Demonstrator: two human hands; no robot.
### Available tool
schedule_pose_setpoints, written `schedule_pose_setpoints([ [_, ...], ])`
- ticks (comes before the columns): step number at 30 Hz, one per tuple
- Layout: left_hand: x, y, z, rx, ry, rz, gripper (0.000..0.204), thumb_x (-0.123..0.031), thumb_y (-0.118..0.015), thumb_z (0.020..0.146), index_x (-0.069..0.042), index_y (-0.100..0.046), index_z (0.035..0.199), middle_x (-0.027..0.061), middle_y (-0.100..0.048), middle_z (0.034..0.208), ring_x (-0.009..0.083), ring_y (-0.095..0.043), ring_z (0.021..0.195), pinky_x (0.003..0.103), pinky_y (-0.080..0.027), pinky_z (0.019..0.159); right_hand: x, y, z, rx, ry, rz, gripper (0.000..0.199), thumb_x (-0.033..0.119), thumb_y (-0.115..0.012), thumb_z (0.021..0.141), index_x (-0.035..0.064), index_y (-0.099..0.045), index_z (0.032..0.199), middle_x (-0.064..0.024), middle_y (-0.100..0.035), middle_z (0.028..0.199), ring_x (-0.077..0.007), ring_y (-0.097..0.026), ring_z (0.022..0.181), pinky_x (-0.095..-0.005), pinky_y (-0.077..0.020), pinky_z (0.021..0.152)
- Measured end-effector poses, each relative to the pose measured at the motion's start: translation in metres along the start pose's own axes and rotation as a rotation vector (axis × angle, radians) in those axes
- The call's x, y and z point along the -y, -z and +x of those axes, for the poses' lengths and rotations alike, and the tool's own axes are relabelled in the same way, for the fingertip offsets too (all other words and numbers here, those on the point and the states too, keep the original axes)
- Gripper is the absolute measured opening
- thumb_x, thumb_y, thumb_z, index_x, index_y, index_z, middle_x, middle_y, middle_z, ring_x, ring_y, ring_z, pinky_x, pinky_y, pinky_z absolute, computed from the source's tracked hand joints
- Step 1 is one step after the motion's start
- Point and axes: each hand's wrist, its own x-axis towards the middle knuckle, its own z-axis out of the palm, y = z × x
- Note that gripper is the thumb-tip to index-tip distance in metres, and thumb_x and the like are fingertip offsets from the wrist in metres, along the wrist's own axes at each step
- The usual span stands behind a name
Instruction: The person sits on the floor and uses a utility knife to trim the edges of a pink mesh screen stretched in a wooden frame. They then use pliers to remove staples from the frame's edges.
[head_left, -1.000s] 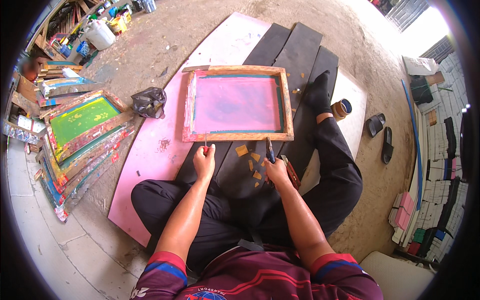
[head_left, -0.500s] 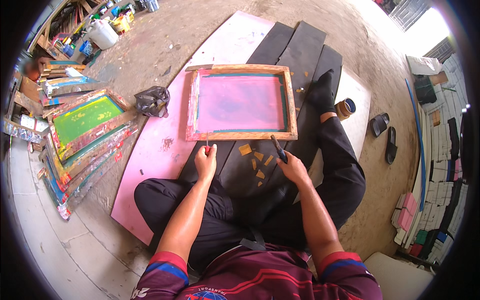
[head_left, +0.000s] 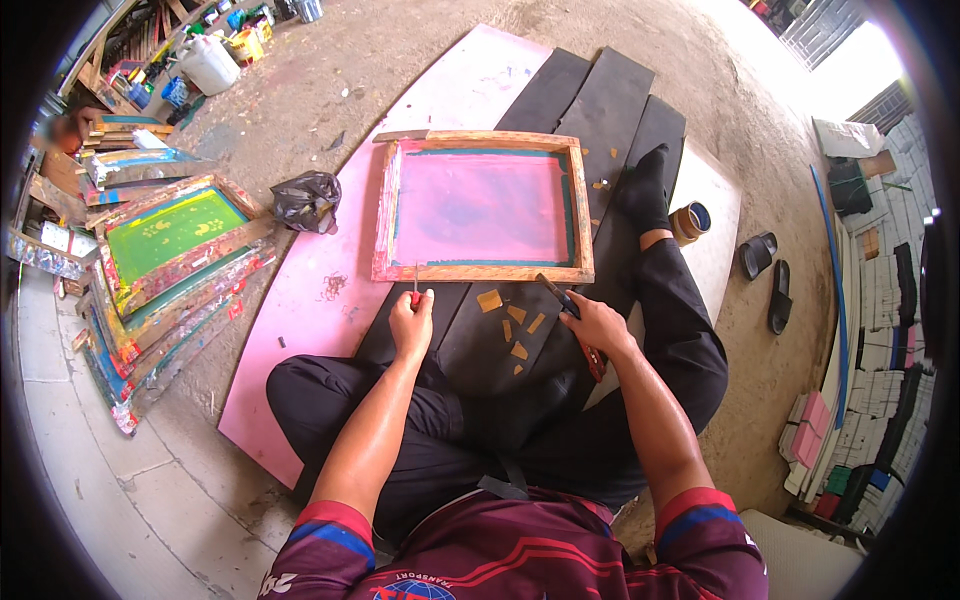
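A wooden printing frame (head_left: 480, 272) with a pink mesh lies flat on black mats (head_left: 600, 110) in front of my crossed legs. My left hand (head_left: 411, 324) pinches a small red-handled tool whose thin tip touches the frame's near rail. My right hand (head_left: 594, 325) grips a dark-bladed tool with a red handle, its blade pointing up-left toward the frame's near right corner. Several torn scraps of brown tape (head_left: 512, 327) lie on the mat between my hands.
A pink board (head_left: 300, 330) lies under the mats. A black plastic bag (head_left: 305, 198) sits at its left edge. Stacked coloured frames (head_left: 165, 240) lie at left, a tape roll (head_left: 690, 221) and sandals (head_left: 765, 270) at right. Jugs and clutter stand at the far left.
My right hand has lifted slightly and moved toward the frame's near right corner, the blade now pointing at it. My left hand stays at the near rail.
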Motion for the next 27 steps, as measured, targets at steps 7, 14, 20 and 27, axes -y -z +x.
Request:
schedule_pose_setpoints([
  [7, 0.001, -0.003, 0.0, 0.001, -0.004, -0.003, 0.035, -0.03, -0.076, 0.096, 0.0, -0.062, 0.083, 0.0059, -0.065, 0.069, 0.015, -0.063, 0.065, 0.034, -0.05, 0.064, -0.016, 0.005, 0.018, -0.022, 0.082, -0.096, 0.053, 0.048, -0.066, 0.096, 0.009, -0.067, 0.131, -0.0224, -0.075, 0.111, -0.0416, -0.07, 0.109, -0.0511, -0.0554, 0.095],
  [14, 0.003, -0.007, -0.002, 0.001, 0.021, -0.037, 0.037, -0.03, -0.077, 0.094, 0.003, -0.063, 0.085, 0.0107, -0.062, 0.069, 0.0227, -0.06, 0.064, 0.039, -0.05, 0.065, -0.025, 0.011, 0.034, -0.036, 0.076, -0.272, 0.048, 0.047, -0.067, 0.095, -0.0004, -0.072, 0.105, -0.0232, -0.076, 0.099, -0.0404, -0.074, 0.1, -0.0498, -0.0587, 0.09],
  [20, 0.0, -0.008, -0.002, 0.025, 0.025, -0.051, 0.038, -0.029, -0.077, 0.095, 0.001, -0.058, 0.08, 0.0069, -0.059, 0.066, 0.0167, -0.054, 0.061, 0.037, -0.047, 0.061, -0.032, 0.009, 0.037, -0.11, 0.075, -0.281, 0.043, 0.046, -0.068, 0.094, 0.0037, -0.073, 0.1, -0.0211, -0.076, 0.092, -0.0406, -0.075, 0.09, -0.0506, -0.0607, 0.083],
  [27, -0.004, -0.009, 0.0, 0.048, 0.086, -0.095, 0.037, -0.027, -0.077, 0.096, -0.001, -0.057, 0.078, 0.0047, -0.059, 0.065, 0.0127, -0.054, 0.061, 0.034, -0.046, 0.06, -0.06, -0.028, 0.052, -0.258, 0.154, -0.126, 0.04, 0.046, -0.07, 0.091, 0.0061, -0.072, 0.09, -0.0228, -0.073, 0.08, -0.0425, -0.073, 0.081, -0.0522, -0.0598, 0.076],
])
